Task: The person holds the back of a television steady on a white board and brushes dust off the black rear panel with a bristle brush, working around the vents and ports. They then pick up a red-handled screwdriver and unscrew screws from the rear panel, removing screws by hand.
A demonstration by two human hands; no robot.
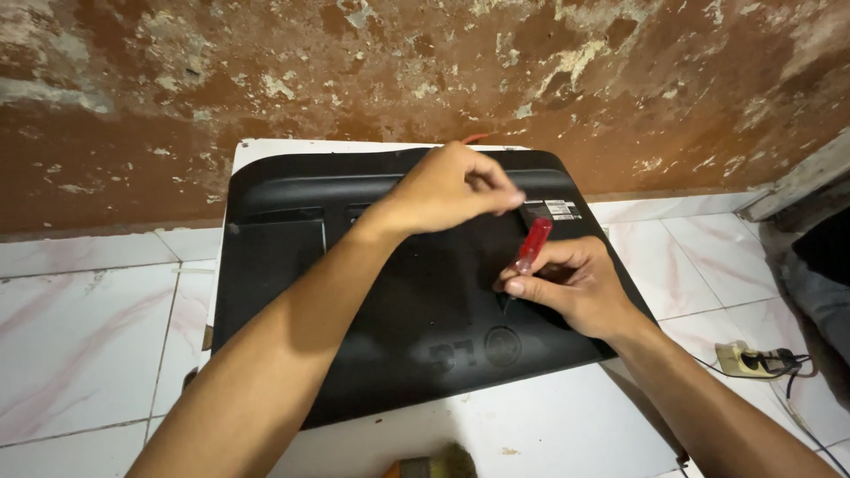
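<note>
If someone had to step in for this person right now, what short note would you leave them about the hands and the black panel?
Right hand: gripping a red-handled screwdriver, its tip down on the black back cover of a monitor, near the middle.
Left hand: loosely closed, held over the upper part of the cover; whether it touches it is unclear.
The cover lies face down on a white board on the tiled floor, against a peeling brown wall. A plug adapter with cable lies to the right.
Done: cover is in place, tool seated. Left: I cannot tell how many screws remain.
</note>
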